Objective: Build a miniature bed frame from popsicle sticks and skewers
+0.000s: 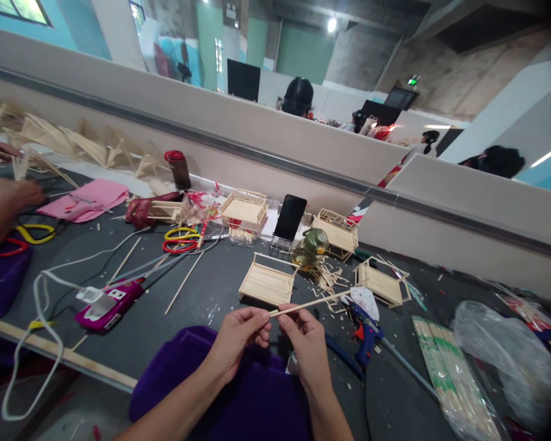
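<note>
Both hands, left (245, 334) and right (303, 334), pinch thin sticks (312, 303); a small frame (267, 282) sits just beyond at twelve o'clock, a glue gun (367, 337) at three.

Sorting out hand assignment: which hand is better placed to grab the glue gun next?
Right, probably. The glue gun lies just right of the right hand; the left hand would have to cross it. Both hold the wooden stick, though.
</note>
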